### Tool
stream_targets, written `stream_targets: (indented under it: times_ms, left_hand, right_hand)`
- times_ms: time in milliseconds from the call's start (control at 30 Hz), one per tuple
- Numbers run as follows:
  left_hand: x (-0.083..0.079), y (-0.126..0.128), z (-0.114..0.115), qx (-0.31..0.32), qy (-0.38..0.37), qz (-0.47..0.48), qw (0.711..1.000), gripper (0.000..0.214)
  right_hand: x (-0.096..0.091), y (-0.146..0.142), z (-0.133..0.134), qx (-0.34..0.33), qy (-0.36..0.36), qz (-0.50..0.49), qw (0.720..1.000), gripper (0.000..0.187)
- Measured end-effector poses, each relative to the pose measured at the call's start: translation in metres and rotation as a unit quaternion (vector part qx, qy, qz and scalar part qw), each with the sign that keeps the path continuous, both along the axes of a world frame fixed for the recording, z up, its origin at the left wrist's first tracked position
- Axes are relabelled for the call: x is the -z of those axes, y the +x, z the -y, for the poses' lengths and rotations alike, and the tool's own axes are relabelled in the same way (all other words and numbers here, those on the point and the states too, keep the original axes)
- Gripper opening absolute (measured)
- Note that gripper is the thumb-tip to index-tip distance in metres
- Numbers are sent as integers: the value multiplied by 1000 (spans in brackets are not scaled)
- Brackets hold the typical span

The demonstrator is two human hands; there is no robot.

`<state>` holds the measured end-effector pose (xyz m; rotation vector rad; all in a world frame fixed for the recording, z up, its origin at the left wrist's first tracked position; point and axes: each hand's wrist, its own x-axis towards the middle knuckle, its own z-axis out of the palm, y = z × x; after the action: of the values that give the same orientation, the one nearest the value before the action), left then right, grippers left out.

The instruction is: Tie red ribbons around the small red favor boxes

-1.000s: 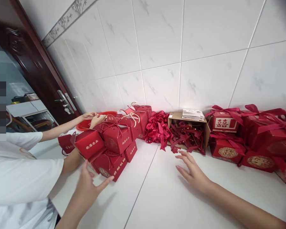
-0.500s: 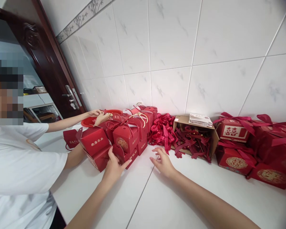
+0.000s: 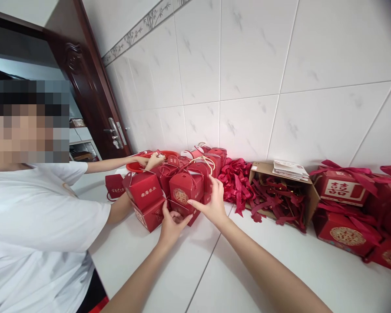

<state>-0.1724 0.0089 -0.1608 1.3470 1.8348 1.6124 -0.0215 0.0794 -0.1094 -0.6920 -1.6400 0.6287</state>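
Note:
Two red paper gift boxes are stacked in front of me. My right hand [image 3: 214,203] is on the upper gift box [image 3: 182,188], thumb against its front near a gold round print, fingers along its right side. Low at the front of the stack, my left hand [image 3: 173,225] curls around the lower gift box, which it mostly hides. Just left of it stands another red box [image 3: 147,194] with gold characters on its raised lid. Red cord handles hang over the upper box. More red boxes [image 3: 217,158] crowd behind, against the wall.
A co-worker in a white shirt [image 3: 45,213] stands at left, hands over a red basin [image 3: 133,167]. Right of the boxes lie red ribbons [image 3: 236,178] and a cardboard box [image 3: 309,200] of dark red pieces, cards [image 3: 289,168] on top. Ribbon-tied boxes [image 3: 345,230] stand far right.
My right hand has moved left from above the bare table onto the upper gift box. My left hand stays at the lower box. The whole view has shifted, so things appear farther right.

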Motion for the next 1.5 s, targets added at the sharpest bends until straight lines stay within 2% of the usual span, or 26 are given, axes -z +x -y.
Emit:
stream_targets:
  times_ms: [67,133,233,333,433,533,600,700,767,833,967,1033,1067,1167,1233,1300,1367,1400,1500]
  left_hand:
    - [3,-1,-1,-3,11,2,1000,102]
    - [6,-1,-2,0,20,2,1000,98]
    - [9,-1,-3,6,27,2,1000,96]
    - [11,-1,-4,8,33,2,999,96]
    - [13,-1,-4,9,41,-2,999,96]
    - [13,0,-4,5,46,-10,999,96]
    - [13,1,-3,-1,49,-17,999,95]
    - [12,0,0,-8,52,-34,998,96]
    - [10,0,2,-14,53,-49,997,98]
    - [6,3,6,-22,59,-63,996,101]
    - [-16,25,11,-16,148,-117,982,86]
    - [-37,46,9,16,165,-95,981,76]
    - [-51,57,7,35,148,-64,986,72]
    - [-100,92,-6,114,44,-7,993,59]
    - [-133,110,-17,181,-16,-44,982,51]
    - [-158,123,-29,189,-32,-99,977,54]
    - [-169,131,-43,161,-12,-143,976,51]
    - [-169,132,-50,149,-6,-156,976,49]
    - [-150,132,-79,152,-40,-171,973,46]
  right_hand:
    - [-18,3,-3,-13,47,94,994,98]
    - [-33,3,-4,-24,74,177,981,85]
    - [-39,1,0,-30,89,224,970,66]
    - [-30,-2,6,-47,96,202,973,47]
    - [-23,-3,10,-50,123,107,985,18]
    - [-27,3,16,-36,135,34,990,11]
    - [-35,18,24,-21,139,-5,990,12]
    - [-43,58,37,-15,148,-44,988,12]
    - [-40,95,46,-22,135,-29,990,12]
    - [-29,134,52,-11,135,22,991,9]
    - [6,198,67,15,174,125,977,17]
    - [19,220,76,15,162,173,971,22]
    - [22,228,81,14,151,201,968,21]
    - [20,245,97,1,94,283,954,10]
    - [11,251,105,-16,36,307,951,6]
    - [-1,253,110,-20,-18,305,952,7]
    - [-11,255,111,-21,-57,298,953,9]
    - [-16,257,111,-27,-72,294,953,8]
    - [-25,265,110,-53,-104,302,946,8]
